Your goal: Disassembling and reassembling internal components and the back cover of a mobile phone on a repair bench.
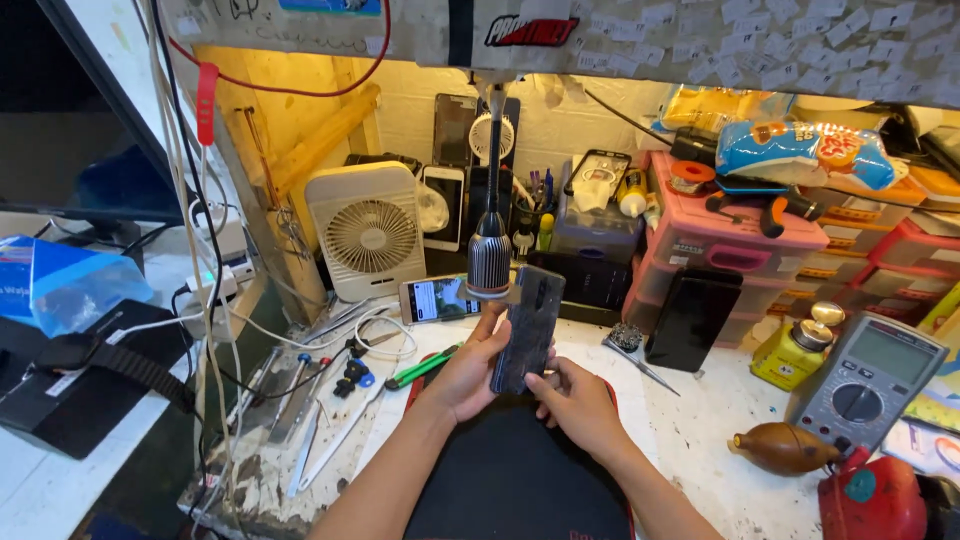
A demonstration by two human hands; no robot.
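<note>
I hold a dark phone (527, 325) upright over a black work mat (510, 480), its back facing me, with a camera slot near the top. My left hand (468, 372) wraps its left edge from behind. My right hand (575, 400) pinches its lower right corner. A lamp head (490, 262) on a flexible neck hangs just left of the phone's top.
A white desk fan (368, 235) stands behind, a lit phone (438, 298) lies beside it. Tweezers and screwdrivers (320, 400) lie left. A black phone (692, 318) leans on pink drawers (730, 245). A multimeter (870, 385), yellow bottle (797, 350) and brown blower bulb (785, 448) sit right.
</note>
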